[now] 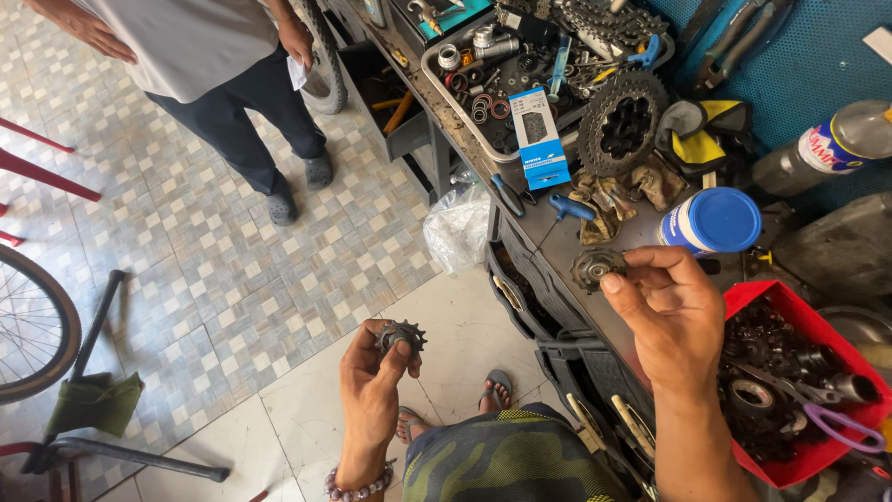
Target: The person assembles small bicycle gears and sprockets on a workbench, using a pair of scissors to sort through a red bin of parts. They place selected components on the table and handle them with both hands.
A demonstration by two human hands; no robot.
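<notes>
A small dark sprocket is pinched between the thumb and fingertips of the left hand, held up over the pale floor tiles. A second toothed sprocket is gripped at the fingertips of the right hand, the fingers curled close around its edge. Just beyond those fingers a blue-lidded tub is seen on the workbench, with a large cassette cog and crumpled gloves further out. Beside the right wrist a red bin of greasy parts is placed. A blue-and-white box is leaned on a metal tray. Across the floor, another person is standing
</notes>
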